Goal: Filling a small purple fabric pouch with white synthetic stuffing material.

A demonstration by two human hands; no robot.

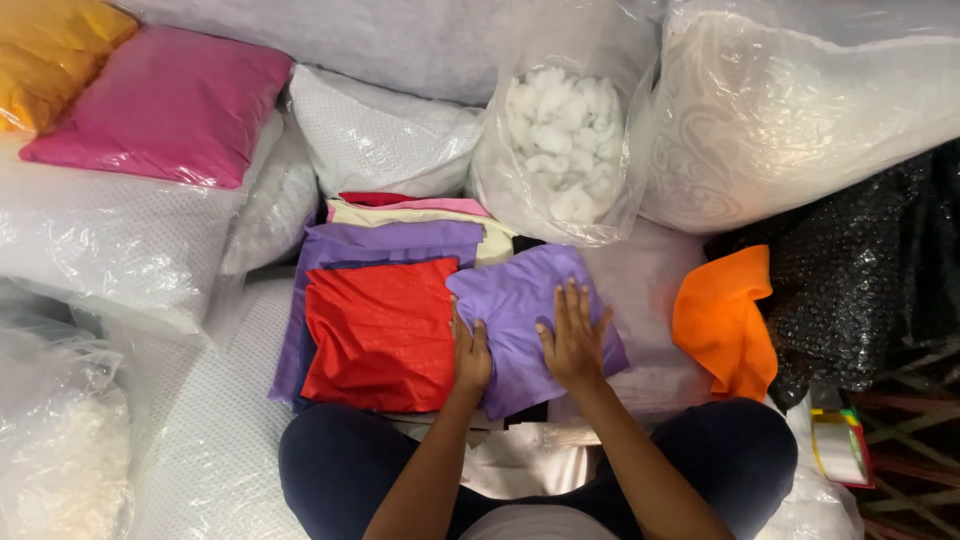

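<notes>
Between the person's knees, a stack of folded cloths is lying on white bedding (215, 440), and both hands are resting on its top right piece — a purple cloth (520, 300). The right hand (574, 338) is lying flat with fingers spread, pressing on the purple cloth near its lower edge, grasping nothing. The left hand (470, 352) is touching the purple cloth's left edge, just beside a red cloth (380, 335); I cannot tell whether its fingers are pinching the fabric or merely resting. Under the red cloth, another purple layer (390, 243) is showing, with cream and pink layers (420, 209) peeking out at the stack's far edge. An orange cloth (725, 320) is lying well apart to the right. A clear bag of white stuffing (560, 140) is standing behind the stack — a pink pillow (165, 105) is sitting at the far left corner.
</notes>
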